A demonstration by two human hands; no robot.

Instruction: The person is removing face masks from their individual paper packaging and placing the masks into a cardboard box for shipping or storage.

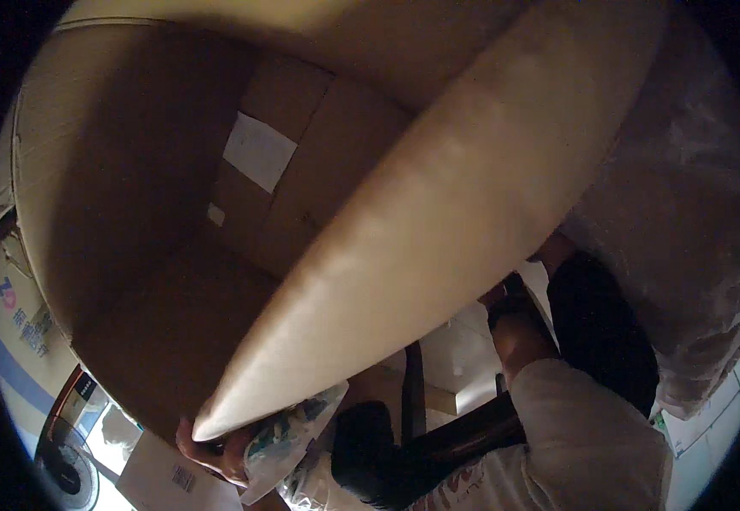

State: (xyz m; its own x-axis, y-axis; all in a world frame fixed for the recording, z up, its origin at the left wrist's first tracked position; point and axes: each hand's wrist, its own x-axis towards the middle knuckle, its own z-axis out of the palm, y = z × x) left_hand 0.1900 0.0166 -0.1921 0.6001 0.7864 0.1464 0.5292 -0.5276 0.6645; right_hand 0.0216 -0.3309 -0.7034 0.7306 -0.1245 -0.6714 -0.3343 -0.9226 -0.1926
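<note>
A large brown cardboard box (174,298) stands open before me, with a wide flap (421,230) slanting across the view. My left hand (216,456) has its fingers curled around the flap's lower left corner. Against that hand lies a clear plastic bag (297,434) with greenish things inside; whether the hand also grips the bag, I cannot tell. My right forearm (523,341), in a light sleeve, reaches up behind the flap. A dark band circles its wrist. The flap hides most of my right hand (493,295), including its fingers.
A white label (260,152) is stuck inside the box. At the lower left are a round fan (67,473), a white carton (157,477) and another printed carton (16,332). A translucent plastic sheet (676,230) hangs at the right. Dark bars (472,433) stand near my legs.
</note>
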